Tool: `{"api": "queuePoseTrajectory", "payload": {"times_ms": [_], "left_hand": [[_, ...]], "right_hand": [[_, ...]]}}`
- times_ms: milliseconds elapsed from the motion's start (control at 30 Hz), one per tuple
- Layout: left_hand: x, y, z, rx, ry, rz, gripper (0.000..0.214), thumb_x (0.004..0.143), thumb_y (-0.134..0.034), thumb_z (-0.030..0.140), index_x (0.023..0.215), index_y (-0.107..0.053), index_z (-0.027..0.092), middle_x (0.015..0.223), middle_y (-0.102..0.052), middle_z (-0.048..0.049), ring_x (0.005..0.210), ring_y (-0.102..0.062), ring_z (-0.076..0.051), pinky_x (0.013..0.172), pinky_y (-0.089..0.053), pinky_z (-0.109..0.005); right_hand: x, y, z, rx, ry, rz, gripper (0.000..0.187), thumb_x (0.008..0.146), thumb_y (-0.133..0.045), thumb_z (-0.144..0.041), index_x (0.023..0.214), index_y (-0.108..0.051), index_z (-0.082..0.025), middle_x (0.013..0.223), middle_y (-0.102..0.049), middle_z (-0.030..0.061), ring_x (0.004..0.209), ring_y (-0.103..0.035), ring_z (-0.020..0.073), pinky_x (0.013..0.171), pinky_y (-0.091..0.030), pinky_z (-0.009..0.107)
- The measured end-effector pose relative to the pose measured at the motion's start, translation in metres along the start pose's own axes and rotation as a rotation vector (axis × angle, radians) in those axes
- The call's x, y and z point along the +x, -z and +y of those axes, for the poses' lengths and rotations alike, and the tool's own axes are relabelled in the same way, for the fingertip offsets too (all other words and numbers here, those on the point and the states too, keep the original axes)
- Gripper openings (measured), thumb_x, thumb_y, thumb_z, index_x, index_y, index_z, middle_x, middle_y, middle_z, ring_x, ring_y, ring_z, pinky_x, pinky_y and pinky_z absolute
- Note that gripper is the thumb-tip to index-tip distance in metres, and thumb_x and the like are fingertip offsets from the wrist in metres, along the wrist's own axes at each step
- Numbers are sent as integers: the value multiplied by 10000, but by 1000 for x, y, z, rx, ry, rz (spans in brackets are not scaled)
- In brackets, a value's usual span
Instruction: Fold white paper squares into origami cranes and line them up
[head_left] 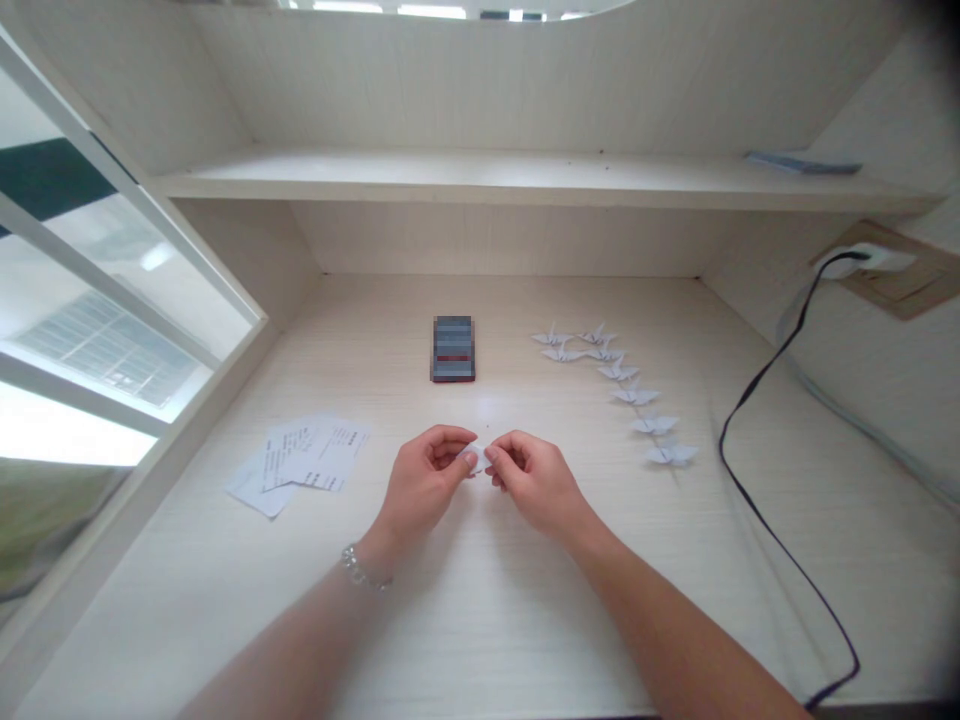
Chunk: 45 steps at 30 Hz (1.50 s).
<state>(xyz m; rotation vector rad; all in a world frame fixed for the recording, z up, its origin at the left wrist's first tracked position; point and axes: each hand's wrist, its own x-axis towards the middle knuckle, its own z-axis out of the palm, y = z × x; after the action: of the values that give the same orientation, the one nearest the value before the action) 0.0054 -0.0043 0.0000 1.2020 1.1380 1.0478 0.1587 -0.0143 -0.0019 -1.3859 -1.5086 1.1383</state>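
Note:
Between my two hands, above the middle of the desk, is a small folded piece of white paper. My left hand pinches its left side between thumb and fingers. On the other side, the thumb and index finger of my right hand grip its right edge. The fingers hide much of the paper, so its exact shape cannot be made out. To the right of my hands, several white paper cranes stand in a curved row on the desk.
White printed paper sheets lie overlapping on the left. A dark phone-like device, its screen blurred, lies beyond my hands. A black cable runs from a wall socket down the right side. A shelf spans the back.

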Motion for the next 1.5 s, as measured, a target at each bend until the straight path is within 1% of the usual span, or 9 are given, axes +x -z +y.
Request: {"api": "queuePoseTrajectory", "payload": {"times_ms": [267,500,667,867,1000,1100,1200,1300,1500], "left_hand": [[4,1,-2,-54,0,31,204,630,-692,210,801,-603,141,726,-647,-32,684,-611,-133,653,-488,-246],[5,8,4,-62,86,-85,299,715,-618,265,979,-592,128,709,-647,-48,627,-598,-133,585,-473,-248],[4,5,3,7,46,-113,277,694,-645,273,933,-588,144,702,-638,-33,649,-599,-131,597,-476,-241],[5,4,-4,-1,-46,5,224,670,-662,233,861,-580,150,750,-633,-36,693,-602,-130,649,-472,-242],[4,7,-3,104,-13,-81,243,713,-621,280,915,-601,146,759,-641,-45,696,-592,-140,645,-461,-246],[4,8,-3,238,2,-159,212,758,-563,338,818,-621,143,714,-633,-41,652,-576,-139,600,-447,-240],[3,8,-3,357,-58,-123,220,792,-513,348,764,-613,154,681,-616,-25,631,-552,-130,589,-428,-231],[2,6,-2,392,-93,-86,221,806,-490,345,773,-606,160,692,-614,-21,647,-553,-130,601,-426,-228],[2,5,6,369,-96,-150,211,790,-521,346,789,-614,156,713,-635,-25,644,-559,-125,599,-423,-217]], "right_hand": [[-3,-2,-6,-184,119,-16,223,827,-482,-296,681,-608,-186,614,-622,17,555,-541,126,534,-371,239],[-1,-1,1,-103,28,-76,217,828,-463,-290,680,-580,-182,603,-612,6,541,-547,120,500,-366,222],[1,0,3,-107,32,-61,216,827,-466,-296,690,-586,-179,616,-614,8,565,-557,123,519,-377,222],[1,2,1,-86,22,-99,194,827,-470,-288,729,-592,-174,639,-620,11,567,-554,115,522,-383,217],[-1,4,-3,-155,81,-84,169,817,-483,-246,710,-592,-174,628,-611,3,563,-533,105,533,-377,214],[-1,4,-3,-169,101,-82,166,818,-482,-235,716,-599,-177,635,-610,1,573,-534,104,547,-381,214],[0,3,0,-95,41,-124,171,828,-470,-251,741,-596,-175,643,-616,5,575,-556,107,542,-398,212],[0,3,0,-66,25,-105,162,825,-476,-258,753,-595,-175,659,-625,10,587,-566,113,549,-408,217],[-1,5,-4,-46,49,-66,154,811,-504,-257,740,-613,-175,644,-618,8,577,-552,112,550,-415,225]]}}
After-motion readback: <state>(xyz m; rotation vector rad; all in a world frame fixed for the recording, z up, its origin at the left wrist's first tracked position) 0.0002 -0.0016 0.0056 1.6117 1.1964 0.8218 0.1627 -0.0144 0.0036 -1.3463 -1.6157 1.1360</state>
